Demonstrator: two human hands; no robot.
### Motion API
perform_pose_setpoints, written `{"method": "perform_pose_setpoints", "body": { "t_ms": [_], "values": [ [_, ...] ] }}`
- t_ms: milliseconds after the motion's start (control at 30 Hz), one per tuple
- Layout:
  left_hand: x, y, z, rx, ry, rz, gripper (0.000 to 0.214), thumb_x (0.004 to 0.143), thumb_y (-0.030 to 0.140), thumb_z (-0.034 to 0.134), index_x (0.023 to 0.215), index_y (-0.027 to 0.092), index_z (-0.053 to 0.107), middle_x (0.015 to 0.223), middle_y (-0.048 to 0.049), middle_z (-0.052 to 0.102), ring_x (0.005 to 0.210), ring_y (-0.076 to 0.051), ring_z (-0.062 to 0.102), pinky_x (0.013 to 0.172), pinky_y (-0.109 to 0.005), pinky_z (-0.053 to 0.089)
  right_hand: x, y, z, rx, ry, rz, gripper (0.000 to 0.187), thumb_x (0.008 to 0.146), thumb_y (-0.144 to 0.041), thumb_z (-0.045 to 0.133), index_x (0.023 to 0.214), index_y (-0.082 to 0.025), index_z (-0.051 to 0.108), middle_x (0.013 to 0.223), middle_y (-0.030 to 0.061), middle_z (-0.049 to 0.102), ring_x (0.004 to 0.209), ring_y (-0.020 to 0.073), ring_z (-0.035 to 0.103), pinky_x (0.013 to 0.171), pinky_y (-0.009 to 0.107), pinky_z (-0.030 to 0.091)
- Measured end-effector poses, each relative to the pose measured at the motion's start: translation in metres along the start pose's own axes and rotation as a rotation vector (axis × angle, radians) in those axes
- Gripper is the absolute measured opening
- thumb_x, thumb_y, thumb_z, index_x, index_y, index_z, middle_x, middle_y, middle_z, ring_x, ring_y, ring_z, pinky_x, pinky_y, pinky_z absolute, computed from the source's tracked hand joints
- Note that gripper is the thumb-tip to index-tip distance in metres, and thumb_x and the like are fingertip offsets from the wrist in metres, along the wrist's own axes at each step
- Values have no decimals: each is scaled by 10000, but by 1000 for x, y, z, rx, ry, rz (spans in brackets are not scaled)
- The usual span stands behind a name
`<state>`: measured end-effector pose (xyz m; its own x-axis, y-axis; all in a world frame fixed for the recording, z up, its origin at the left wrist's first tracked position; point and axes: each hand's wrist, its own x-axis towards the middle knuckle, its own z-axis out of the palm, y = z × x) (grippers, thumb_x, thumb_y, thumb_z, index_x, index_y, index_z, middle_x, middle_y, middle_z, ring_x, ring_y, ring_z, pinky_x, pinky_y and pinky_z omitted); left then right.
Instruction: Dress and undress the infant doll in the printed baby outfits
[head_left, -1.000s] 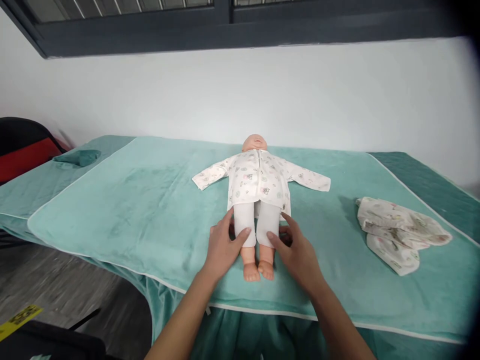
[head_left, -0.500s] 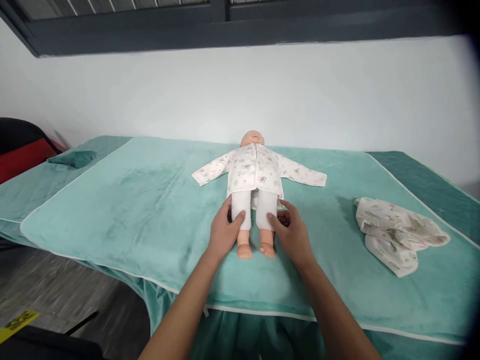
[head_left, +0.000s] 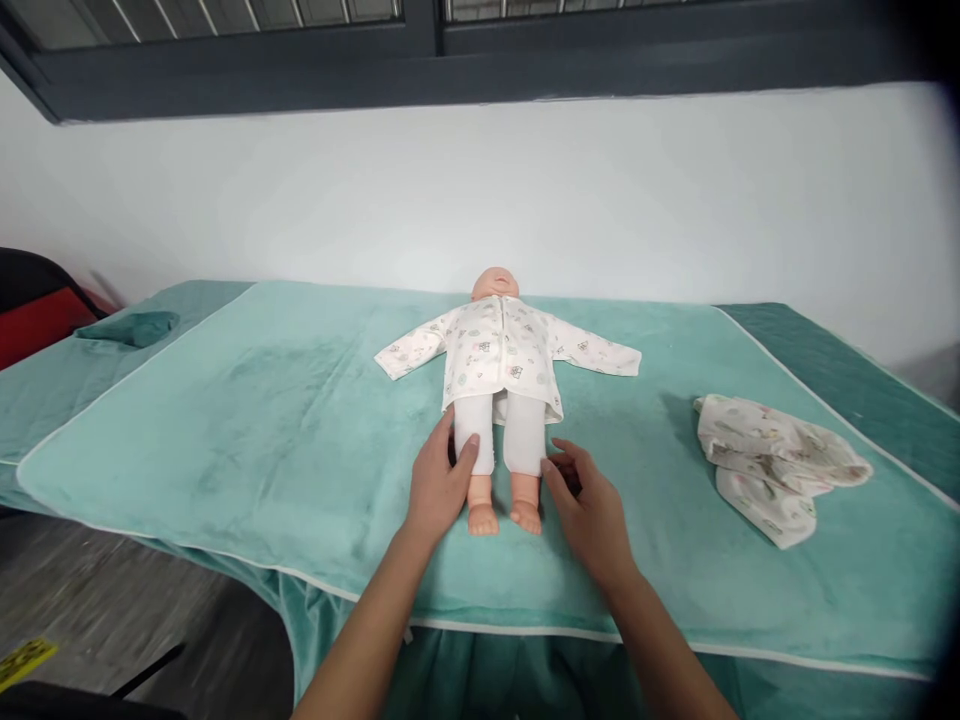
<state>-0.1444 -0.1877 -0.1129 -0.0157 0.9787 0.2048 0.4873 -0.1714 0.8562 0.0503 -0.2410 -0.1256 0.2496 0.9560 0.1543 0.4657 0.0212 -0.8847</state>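
A baby doll [head_left: 499,285] lies on its back in the middle of the head view, its feet toward me. It wears a white printed shirt [head_left: 480,345] with both sleeves spread out. White cloth covers its legs [head_left: 525,435] down to the shins, and the feet are bare. My left hand [head_left: 439,478] grips the doll's leg on the left, thumb on top and fingers along the outer side. Beside the other leg is my right hand [head_left: 589,515], fingers curved and apart from the thumb. Its thumb tip is at the leg's edge; whether it touches I cannot tell.
A crumpled printed baby garment [head_left: 776,465] lies to the right on the green padded sheet [head_left: 300,420]. A small green pillow [head_left: 127,328] and a red and black chair [head_left: 34,315] are at the far left. Behind the table rises a white wall [head_left: 495,190] below a window.
My right hand has come off the doll's leg and moved slightly outward toward the foot. My left hand stays at its leg. The whole view has shifted a little.
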Motion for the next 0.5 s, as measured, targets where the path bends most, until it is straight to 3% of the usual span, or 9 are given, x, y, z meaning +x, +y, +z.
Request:
{"method": "perform_pose_setpoints", "body": {
  "t_ms": [167, 333, 433, 500],
  "values": [
    [-5, -3, 1, 17, 31, 16, 502, 958, 456, 489, 1410, 237, 502, 1220, -96, 671, 1095, -254, 639, 973, -422, 481, -23, 20, -23, -145, 28, -133, 313, 961, -396, 505, 1187, -199, 594, 1093, 97, 667, 940, 219, 636, 833, 362, 515],
    [-13, -7, -3, 77, 63, 50, 448, 971, 442, 472, 1347, 207, 536, 1094, -90, 650, 959, -224, 631, 906, -422, 509, -20, 57, -94, -521, 373, -335, 339, 914, -357, 542, 1194, -179, 613, 1224, 160, 628, 1174, 318, 568, 1025, 510, 435],
    [-23, -6, -7, 86, 80, 157, 405, 972, 393, 487, 1337, 228, 546, 1230, -111, 559, 1127, -229, 582, 985, -420, 490, -11, 71, -140, -881, 562, -194, 390, 887, -358, 567, 1235, -191, 619, 1303, 187, 612, 1199, 397, 557, 940, 548, 447],
    [-32, -1, -8, 96, 12, 266, 382, 980, 348, 486, 1348, 264, 543, 1418, -115, 455, 1323, -242, 468, 1092, -436, 426, -5, 74, -163, -1068, 591, -86, 397, 896, -390, 558, 1256, -228, 610, 1313, 167, 622, 1146, 412, 582, 835, 526, 455]
  ]
}}
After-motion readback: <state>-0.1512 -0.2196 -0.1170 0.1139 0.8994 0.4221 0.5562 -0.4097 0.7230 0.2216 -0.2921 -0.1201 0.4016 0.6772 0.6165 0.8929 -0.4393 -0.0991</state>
